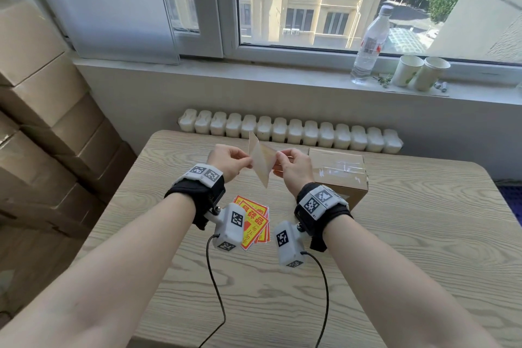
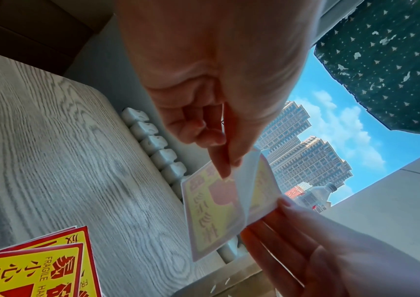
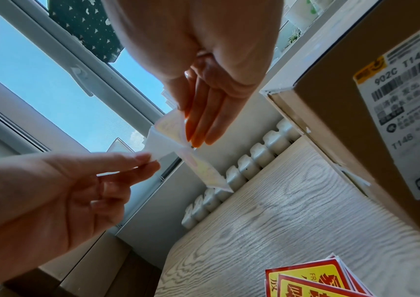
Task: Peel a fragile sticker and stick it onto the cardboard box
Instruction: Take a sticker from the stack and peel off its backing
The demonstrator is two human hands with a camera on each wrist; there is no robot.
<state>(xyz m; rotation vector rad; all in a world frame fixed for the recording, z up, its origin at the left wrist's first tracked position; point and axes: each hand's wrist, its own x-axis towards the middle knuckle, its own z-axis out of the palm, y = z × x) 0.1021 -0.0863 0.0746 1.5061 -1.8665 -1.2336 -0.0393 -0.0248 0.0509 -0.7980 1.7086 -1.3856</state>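
I hold one fragile sticker (image 1: 262, 164) in the air over the table, its pale back toward my head. My left hand (image 1: 250, 163) pinches the white backing (image 3: 158, 143), which is peeled off one corner. My right hand (image 1: 278, 159) pinches the opposite edge of the sticker (image 3: 203, 171) between thumb and fingers. In the left wrist view the backing (image 2: 249, 180) folds away from the translucent sticker (image 2: 211, 217). The taped cardboard box (image 1: 339, 169) stands just right of my right hand, a shipping label on its side (image 3: 407, 120).
A fanned stack of red-and-yellow fragile stickers (image 1: 254, 219) lies on the wooden table (image 1: 395, 263) below my wrists. A white radiator (image 1: 291, 133) runs behind the table. Brown cartons (image 1: 42, 121) are piled at left. A water bottle (image 1: 367, 48) and two paper cups (image 1: 418, 72) stand on the sill.
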